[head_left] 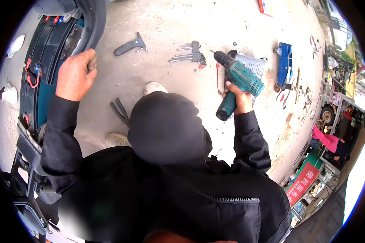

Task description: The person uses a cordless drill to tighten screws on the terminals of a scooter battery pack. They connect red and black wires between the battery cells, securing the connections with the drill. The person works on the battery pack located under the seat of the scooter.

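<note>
My right hand [241, 97] is wrapped round the handle of a teal and black cordless drill [245, 77], whose thin bit points up and to the left. My left hand [76, 75] is closed, with thumb and fingers pressed together at the lower end of a black curved plastic panel [94, 24]. Whether it grips the panel's edge or something small is hidden. Just beside that hand stand dark batteries [40, 52] with red and blue terminals and a red cable [33, 79].
On the concrete floor lie a folding hex key set [196, 52], a black-handled T-shaped tool [130, 44], pliers [119, 109], a grey case [253, 62] and a blue floor jack [285, 65]. Loose tools [290, 91] are scattered at right. A person in pink [326, 139] is farther off.
</note>
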`<state>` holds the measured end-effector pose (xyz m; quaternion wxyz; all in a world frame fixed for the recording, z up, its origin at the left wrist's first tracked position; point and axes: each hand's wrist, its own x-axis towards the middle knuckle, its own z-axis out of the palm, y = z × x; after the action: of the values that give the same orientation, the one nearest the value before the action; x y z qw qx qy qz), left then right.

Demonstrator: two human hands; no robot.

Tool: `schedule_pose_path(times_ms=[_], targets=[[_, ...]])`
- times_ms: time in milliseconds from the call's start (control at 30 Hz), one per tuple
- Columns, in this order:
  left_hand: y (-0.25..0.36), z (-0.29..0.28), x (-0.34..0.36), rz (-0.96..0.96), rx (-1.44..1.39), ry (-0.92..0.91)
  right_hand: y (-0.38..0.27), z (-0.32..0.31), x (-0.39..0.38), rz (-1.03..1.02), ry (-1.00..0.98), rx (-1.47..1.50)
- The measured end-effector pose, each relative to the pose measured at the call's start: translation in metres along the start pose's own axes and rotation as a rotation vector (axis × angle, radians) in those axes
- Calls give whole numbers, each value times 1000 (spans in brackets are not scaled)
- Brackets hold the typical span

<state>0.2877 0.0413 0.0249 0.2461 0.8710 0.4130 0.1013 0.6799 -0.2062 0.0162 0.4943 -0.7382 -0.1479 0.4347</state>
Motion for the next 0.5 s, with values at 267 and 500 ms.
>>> schedule_pose_path(times_ms=[267,500], targets=[[32,201,-11,115,-104,-486,192,-78,2,-215,561,-1213],[61,293,-13,119,-176,-589,200,-76,31,42,398,-658]])
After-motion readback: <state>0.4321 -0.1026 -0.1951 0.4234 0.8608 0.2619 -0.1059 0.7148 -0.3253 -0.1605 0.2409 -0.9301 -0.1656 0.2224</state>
